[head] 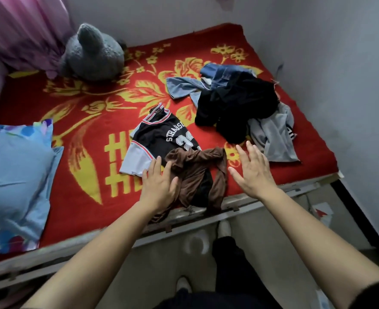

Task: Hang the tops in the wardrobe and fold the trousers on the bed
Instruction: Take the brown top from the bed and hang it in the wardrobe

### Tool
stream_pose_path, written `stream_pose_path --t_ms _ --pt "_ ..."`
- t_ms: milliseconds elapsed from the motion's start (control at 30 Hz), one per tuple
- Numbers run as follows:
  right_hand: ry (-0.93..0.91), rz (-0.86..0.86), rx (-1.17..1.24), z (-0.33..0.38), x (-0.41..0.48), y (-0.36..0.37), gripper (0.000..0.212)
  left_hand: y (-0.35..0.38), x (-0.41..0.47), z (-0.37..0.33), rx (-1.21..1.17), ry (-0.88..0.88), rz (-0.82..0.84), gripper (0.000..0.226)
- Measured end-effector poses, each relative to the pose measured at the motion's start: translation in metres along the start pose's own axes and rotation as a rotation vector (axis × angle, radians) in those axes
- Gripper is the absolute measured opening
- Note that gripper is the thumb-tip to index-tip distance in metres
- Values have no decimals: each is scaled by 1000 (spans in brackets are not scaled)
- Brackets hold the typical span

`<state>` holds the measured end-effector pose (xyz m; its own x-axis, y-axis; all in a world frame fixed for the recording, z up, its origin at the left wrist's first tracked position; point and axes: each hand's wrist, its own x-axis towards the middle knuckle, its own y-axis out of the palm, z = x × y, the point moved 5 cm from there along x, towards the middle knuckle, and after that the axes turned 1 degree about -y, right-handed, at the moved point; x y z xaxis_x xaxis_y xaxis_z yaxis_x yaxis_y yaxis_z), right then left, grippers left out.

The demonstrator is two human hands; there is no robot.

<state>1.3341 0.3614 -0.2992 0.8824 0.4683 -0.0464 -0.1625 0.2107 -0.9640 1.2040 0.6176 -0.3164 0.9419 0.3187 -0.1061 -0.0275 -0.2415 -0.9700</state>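
Hands flat and empty: left hand [159,186] touched brown top [195,172], right hand [252,170] hovered beside. Limp, light fabric; likely best pinched at shoulders.

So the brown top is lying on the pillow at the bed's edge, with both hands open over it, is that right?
Not quite. In the head view the brown top lies on the red blanket at the bed's edge, partly over the jersey; the pillow is off to the left. Both hands, left and right, are open.
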Motion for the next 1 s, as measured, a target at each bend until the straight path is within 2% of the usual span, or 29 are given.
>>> stream_pose_path --t_ms 100,367,467,600,733,767,867,900,933,1000 --pt "-20 81 26 -15 56 31 74 30 33 5 -53 -127 39 54" --pt "-141 428 77 -24 134 156 66 148 60 26 -192 -596 342 56" --pt "-216 559 96 -12 134 207 63 193 51 30 -211 -673 454 57" --pt "-368 633 118 10 126 275 57 252 49 43 -188 -720 541 63" --pt "-462 709 77 27 109 335 58 296 55 62 -99 -766 513 77" --pt "-467 729 54 30 104 347 63 303 58 68 -80 -789 491 73" --pt "-430 733 -38 36 97 372 77 315 71 87 -3 -745 473 33" --pt "-412 710 -58 39 98 376 77 315 75 94 -5 -729 448 26" --pt "-396 682 -72 41 101 378 72 311 79 104 -31 -758 401 23" --pt "-379 625 -80 45 108 380 54 296 86 132 -144 -959 245 23"
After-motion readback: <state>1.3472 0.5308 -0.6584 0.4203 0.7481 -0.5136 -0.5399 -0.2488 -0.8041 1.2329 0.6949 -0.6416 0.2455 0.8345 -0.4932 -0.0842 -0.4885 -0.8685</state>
